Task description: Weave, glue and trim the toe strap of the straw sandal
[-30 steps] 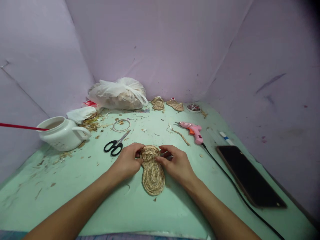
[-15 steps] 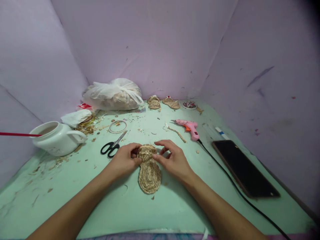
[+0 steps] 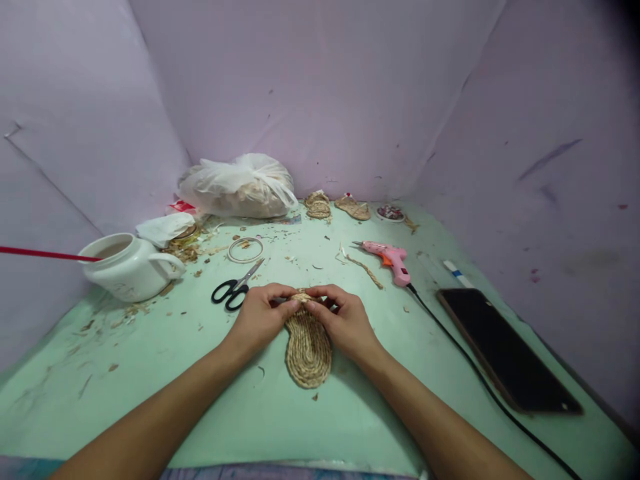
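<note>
A small woven straw slipper [image 3: 309,353] lies on the green table in front of me, its wider rounded end toward me. My left hand [image 3: 267,313] pinches the far end from the left, thumb on top. From the right, my right hand [image 3: 343,317] grips the same end, its thumb close to the left one. Between them, the fingers cover most of the strap. Just left of my left hand rest black-handled scissors [image 3: 235,288], blades slightly apart.
A pink glue gun [image 3: 393,259] with a black cord and a dark phone [image 3: 505,350] lie at right. A white pot [image 3: 133,267] holding a red stick stands at left. At the back are a plastic bag [image 3: 240,187], two small slippers [image 3: 353,207] and a bead dish [image 3: 390,213].
Both hands have come together over the slipper's far end. My right hand's fingers, spread before, have closed on it. The whole view has shifted slightly.
</note>
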Demonstrator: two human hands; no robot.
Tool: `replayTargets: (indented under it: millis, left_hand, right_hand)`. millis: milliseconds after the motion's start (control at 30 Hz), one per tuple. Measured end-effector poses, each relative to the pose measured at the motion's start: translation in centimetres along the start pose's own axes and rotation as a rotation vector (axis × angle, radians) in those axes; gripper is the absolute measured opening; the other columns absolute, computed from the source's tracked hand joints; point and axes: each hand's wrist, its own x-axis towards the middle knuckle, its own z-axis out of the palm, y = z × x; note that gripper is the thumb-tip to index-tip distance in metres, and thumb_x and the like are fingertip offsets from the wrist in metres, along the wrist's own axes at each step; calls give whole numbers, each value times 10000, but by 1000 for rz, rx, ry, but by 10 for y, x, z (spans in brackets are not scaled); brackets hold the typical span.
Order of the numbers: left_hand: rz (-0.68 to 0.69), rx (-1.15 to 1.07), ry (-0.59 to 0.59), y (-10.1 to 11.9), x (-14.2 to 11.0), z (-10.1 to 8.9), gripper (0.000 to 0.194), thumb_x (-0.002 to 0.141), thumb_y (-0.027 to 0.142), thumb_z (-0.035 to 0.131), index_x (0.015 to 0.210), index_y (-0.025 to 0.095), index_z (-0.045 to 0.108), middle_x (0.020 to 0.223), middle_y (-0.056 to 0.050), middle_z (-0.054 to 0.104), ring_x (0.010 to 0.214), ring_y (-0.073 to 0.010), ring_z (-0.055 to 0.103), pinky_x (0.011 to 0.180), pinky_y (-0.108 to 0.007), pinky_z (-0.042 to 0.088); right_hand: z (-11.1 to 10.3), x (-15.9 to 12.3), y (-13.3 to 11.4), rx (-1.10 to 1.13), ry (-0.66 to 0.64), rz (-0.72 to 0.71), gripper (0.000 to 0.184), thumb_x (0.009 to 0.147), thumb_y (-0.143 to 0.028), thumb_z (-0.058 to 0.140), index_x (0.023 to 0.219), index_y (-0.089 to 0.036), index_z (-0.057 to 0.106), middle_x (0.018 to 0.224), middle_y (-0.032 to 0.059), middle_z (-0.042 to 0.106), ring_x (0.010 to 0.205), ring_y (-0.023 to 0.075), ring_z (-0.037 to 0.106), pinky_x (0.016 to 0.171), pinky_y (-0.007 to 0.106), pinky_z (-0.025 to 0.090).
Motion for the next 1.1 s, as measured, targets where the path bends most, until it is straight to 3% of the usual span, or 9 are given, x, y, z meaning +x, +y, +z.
replayTargets:
  millis: [500, 667, 933, 1100]
  left_hand:
    - [3, -59, -41, -5, 2, -1, 131, 614, 182, 614, 691, 134, 708, 721, -54, 689, 707, -192, 593, 666, -300, 451]
    - [-16, -51, -30, -4, 1, -2, 142, 595, 154, 623, 704, 140, 713, 728, -47, 699, 733, -202, 605, 690, -309, 456]
    - [-118, -76, 75, 3, 1, -10, 257, 548, 42, 579, 763, 114, 701, 736, -50, 693, 694, -192, 610, 650, -293, 455]
    - [-140, -121, 112, 7, 1, -10, 136, 595, 116, 611, 706, 118, 689, 673, -39, 670, 666, -177, 597, 642, -288, 442]
  right_hand:
    - [2, -2, 0, -15, -26, 11, 202, 726, -251, 606, 900, -177, 677, 825, 50, 704, 634, 145, 586, 578, 265, 470]
    - [0, 1, 0, -62, -31, 14, 151, 722, -264, 618, 837, -201, 691, 770, 29, 702, 608, 144, 580, 569, 265, 456]
    - [1, 2, 0, -75, -50, 23, 174, 740, -299, 602, 835, -171, 671, 727, 33, 681, 577, 139, 560, 520, 249, 425]
    - [2, 1, 0, -50, -49, 27, 176, 729, -309, 615, 819, -166, 663, 711, 31, 668, 555, 132, 537, 492, 242, 403]
